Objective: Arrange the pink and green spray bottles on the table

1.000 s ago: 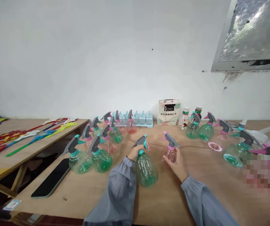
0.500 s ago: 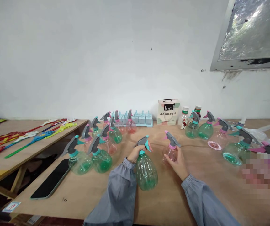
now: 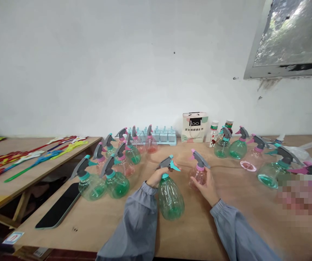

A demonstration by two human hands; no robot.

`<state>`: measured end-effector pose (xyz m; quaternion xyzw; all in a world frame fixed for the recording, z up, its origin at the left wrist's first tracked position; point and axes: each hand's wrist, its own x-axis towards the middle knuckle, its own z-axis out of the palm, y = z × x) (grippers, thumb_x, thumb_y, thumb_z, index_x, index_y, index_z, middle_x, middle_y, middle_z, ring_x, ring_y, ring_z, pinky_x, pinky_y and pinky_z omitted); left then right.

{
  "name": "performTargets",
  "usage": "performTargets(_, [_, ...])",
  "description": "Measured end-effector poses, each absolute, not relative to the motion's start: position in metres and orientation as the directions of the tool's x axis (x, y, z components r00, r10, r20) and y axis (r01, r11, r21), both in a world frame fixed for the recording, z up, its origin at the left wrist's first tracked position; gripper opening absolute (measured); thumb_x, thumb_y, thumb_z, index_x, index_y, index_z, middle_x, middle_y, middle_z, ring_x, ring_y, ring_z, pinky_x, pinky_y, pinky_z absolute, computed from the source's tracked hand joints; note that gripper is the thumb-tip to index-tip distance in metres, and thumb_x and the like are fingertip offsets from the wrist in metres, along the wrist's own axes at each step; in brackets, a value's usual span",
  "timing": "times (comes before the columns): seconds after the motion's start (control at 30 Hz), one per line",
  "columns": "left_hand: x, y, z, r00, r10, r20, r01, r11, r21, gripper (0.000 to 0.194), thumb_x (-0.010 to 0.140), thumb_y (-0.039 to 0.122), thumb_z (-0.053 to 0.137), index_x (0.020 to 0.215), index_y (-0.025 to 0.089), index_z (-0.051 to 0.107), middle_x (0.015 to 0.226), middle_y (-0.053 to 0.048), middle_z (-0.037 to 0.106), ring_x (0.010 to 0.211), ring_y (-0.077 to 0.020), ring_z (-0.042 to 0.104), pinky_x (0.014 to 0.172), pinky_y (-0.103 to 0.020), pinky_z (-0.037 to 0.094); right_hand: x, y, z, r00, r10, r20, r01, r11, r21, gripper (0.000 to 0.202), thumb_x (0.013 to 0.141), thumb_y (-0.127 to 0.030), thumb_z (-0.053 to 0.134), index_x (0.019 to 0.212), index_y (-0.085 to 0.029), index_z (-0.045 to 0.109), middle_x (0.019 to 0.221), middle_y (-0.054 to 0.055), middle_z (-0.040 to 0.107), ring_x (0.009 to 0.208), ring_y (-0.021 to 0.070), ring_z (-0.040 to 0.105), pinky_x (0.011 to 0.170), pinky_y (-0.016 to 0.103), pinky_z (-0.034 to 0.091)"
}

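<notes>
Near the middle of the table, my left hand (image 3: 158, 177) is closed round the neck of a green spray bottle (image 3: 171, 199) with a grey and turquoise head, tilted slightly. To its right, my right hand (image 3: 208, 186) grips the side of a pink spray bottle (image 3: 198, 173) with a grey and pink head. The two held bottles are apart. Several green and pink spray bottles (image 3: 117, 185) stand in a group to the left, and more (image 3: 237, 148) stand to the right.
A black phone (image 3: 59, 207) lies on the wooden table (image 3: 117, 228). Behind are a light blue rack (image 3: 168, 137), a paper bag (image 3: 194, 127) and small white bottles (image 3: 213, 133). Colourful hand-shaped sticks (image 3: 33, 159) cover a left table. A blurred area (image 3: 302, 199) is at the right.
The turquoise trigger of the green bottle now sticks out more to the right, and its body has shifted slightly right. My right hand keeps its hold on the pink bottle.
</notes>
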<state>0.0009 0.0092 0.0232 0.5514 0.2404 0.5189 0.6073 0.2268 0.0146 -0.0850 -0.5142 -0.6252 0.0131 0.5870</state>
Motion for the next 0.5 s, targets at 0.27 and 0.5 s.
performTargets(0.27, [0.0009, 0.0071, 0.0263, 0.342, 0.907, 0.244, -0.231, -0.170, 0.958, 0.016, 0.055, 0.023, 0.058, 0.065, 0.022, 0.069, 0.070, -0.007, 0.069, 0.067, -0.0253, 0.065, 0.076, -0.048, 0.054, 0.2280, 0.0148, -0.0834, 0.230, 0.661, 0.714, 0.623, 0.464, -0.630, 0.072, 0.074, -0.069, 0.062, 0.121, -0.017, 0.050, 0.111, 0.015, 0.063, 0.104, 0.0306, 0.062, 0.091, 0.049, 0.050])
performTargets(0.5, [-0.0030, 0.0121, 0.0187, 0.089, 0.884, 0.459, -0.018, -0.460, 0.888, 0.018, 0.062, 0.027, 0.059, 0.073, 0.023, 0.073, 0.070, -0.010, 0.069, 0.082, -0.0319, 0.068, 0.075, -0.051, 0.054, 0.2269, 0.0139, -0.0825, 0.242, 0.676, 0.696, 0.607, 0.454, -0.652, 0.070, 0.072, -0.069, 0.064, 0.119, -0.017, 0.050, 0.110, 0.014, 0.063, 0.102, 0.0309, 0.062, 0.090, 0.050, 0.050])
